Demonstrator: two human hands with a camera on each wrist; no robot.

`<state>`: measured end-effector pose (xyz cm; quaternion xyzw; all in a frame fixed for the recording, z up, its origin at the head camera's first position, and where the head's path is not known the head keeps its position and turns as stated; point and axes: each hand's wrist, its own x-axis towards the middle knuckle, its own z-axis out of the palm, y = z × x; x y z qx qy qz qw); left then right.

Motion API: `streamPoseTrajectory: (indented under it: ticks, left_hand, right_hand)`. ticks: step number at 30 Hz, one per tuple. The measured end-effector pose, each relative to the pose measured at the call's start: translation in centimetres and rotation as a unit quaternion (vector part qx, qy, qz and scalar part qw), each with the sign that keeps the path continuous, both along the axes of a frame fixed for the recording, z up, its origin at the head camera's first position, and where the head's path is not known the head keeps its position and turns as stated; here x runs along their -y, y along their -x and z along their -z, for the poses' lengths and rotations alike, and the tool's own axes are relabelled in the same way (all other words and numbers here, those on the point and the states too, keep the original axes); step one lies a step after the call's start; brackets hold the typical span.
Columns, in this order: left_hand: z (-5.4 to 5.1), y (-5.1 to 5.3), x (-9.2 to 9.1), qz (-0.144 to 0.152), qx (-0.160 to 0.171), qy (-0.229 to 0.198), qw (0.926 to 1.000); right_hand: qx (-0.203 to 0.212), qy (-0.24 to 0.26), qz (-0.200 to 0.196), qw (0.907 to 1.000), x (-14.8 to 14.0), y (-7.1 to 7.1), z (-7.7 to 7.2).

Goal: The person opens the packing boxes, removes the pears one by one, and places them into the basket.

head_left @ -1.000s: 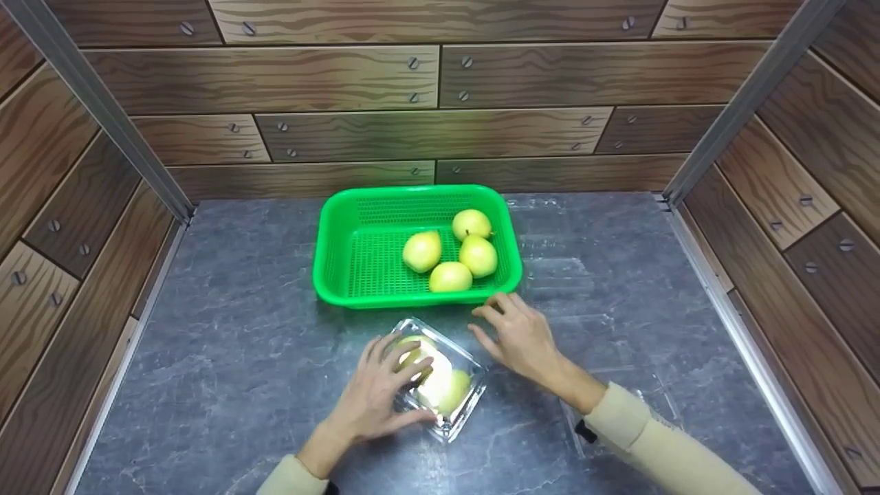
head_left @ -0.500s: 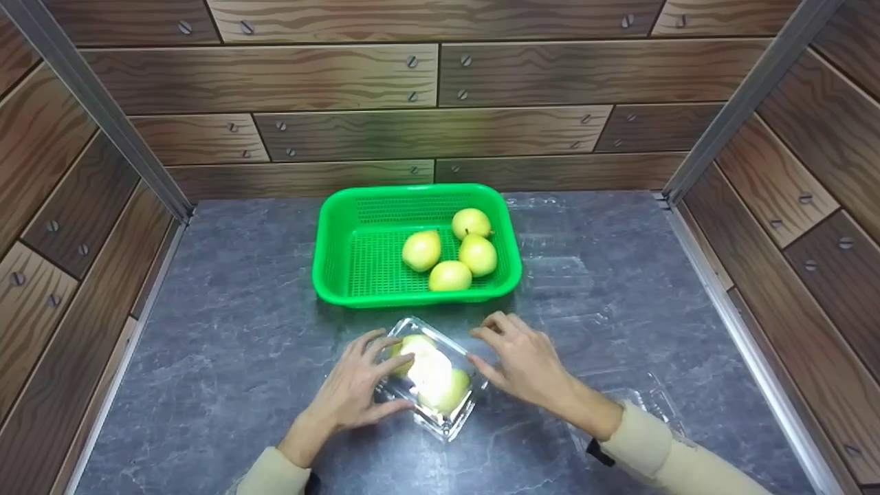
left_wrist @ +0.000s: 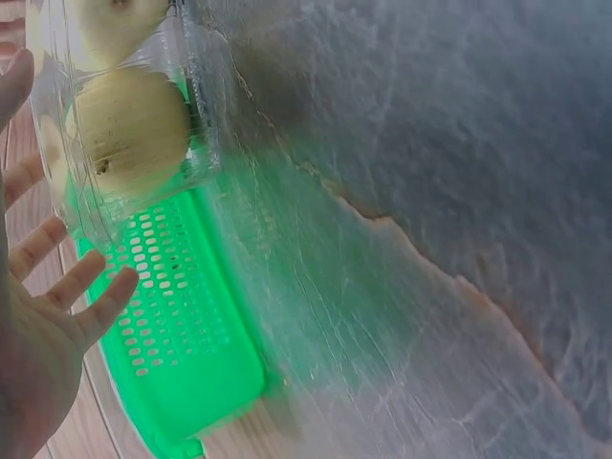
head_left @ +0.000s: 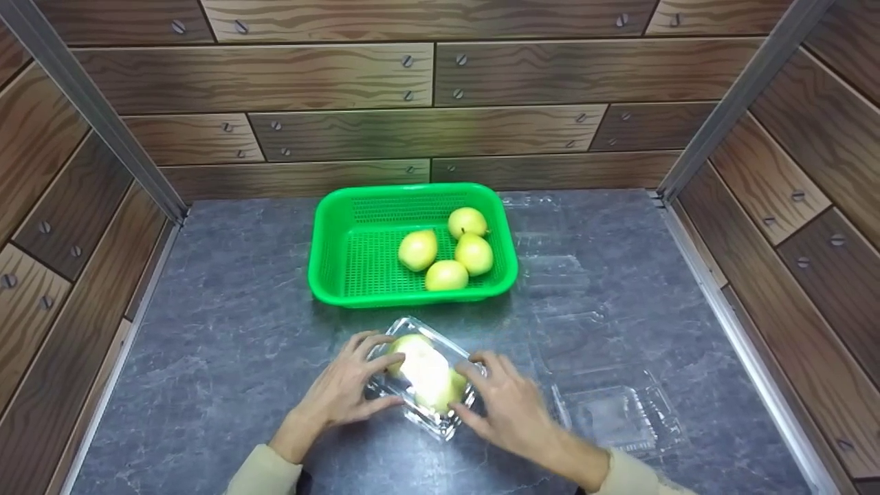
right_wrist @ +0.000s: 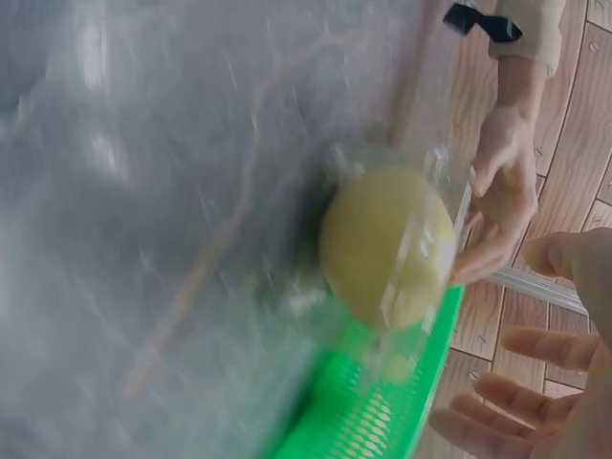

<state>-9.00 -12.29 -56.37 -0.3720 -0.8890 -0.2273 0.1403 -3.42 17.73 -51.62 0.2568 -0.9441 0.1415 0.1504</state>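
Observation:
A clear plastic clamshell box (head_left: 405, 322) with yellow-green pears (left_wrist: 129, 134) inside lies turned at an angle in front of the green basket, its lid lying over the fruit under strong glare. My left hand (head_left: 344, 381) is at the box's left side, thumb and fingers spread over its edge. On the opposite side is my right hand (head_left: 510, 405), its thumb and forefinger apart near the right edge. Both wrist views show extended fingers beside the box; whether the fingertips touch the plastic is unclear. Lid glare hides part of the fruit.
The green basket (head_left: 330, 300) holds several pears (head_left: 418, 251) toward its right side. Clear plastic containers (head_left: 619, 416) lie along the right of the grey tabletop (head_left: 234, 330). Wood-patterned walls (head_left: 275, 75) enclose the back and sides.
My right hand has come down from the basket's front rim to the box's right edge. My left hand has drawn back left from over the lid. The box stays about where it was.

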Motion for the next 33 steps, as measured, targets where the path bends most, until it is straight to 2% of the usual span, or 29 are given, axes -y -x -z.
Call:
streamPoseTrajectory:
  ticks: [5, 10, 18, 23, 33]
  left_hand:
    - [0.0, 0.0, 0.0, 0.001, 0.01, -0.006, 0.9999]
    - [0.1, -0.1, -0.1, 0.0, 0.019, -0.009, 0.9998]
    - [0.4, -0.3, -0.2, -0.004, 0.03, -0.022, 0.9993]
    - [0.7, -0.7, -0.3, -0.007, 0.021, -0.028, 0.9993]
    - [1.0, -1.6, -0.9, -0.021, -0.017, -0.035, 0.999]
  right_hand:
    - [0.001, 0.015, 0.024, 0.9996, 1.0, -0.8, 1.6]
    - [-0.006, 0.036, 0.028, 0.9989, 1.8, -1.4, 2.9]
    - [-0.014, 0.034, 0.03, 0.9989, 2.4, -1.5, 3.7]
    - [-0.018, 0.039, 0.03, 0.9986, 2.2, -1.4, 4.0]
    - [-0.031, 0.06, 0.033, 0.9972, 1.5, -1.0, 4.4]
